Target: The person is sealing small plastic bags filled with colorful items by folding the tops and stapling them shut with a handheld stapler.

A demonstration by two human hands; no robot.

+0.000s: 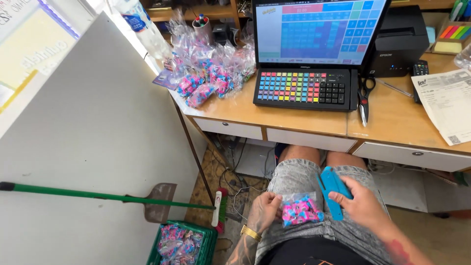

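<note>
- We note a blue stapler (331, 192).
- We record pink and blue sweets in the clear bag (300, 210).
- Keyboard (304, 88): black, with multicoloured keys.
- Broom handle (105, 197): green.
- Crate (202, 245): green.
- Shorts (299, 179): mottled grey.
- Counter (304, 120): light wood.

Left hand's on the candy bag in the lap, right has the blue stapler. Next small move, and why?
Probably bring the blue stapler in the right hand over to the top of the clear candy bag. The left hand pinches the bag on the lap, and the stapler sits just beside it, not yet on it.
</note>
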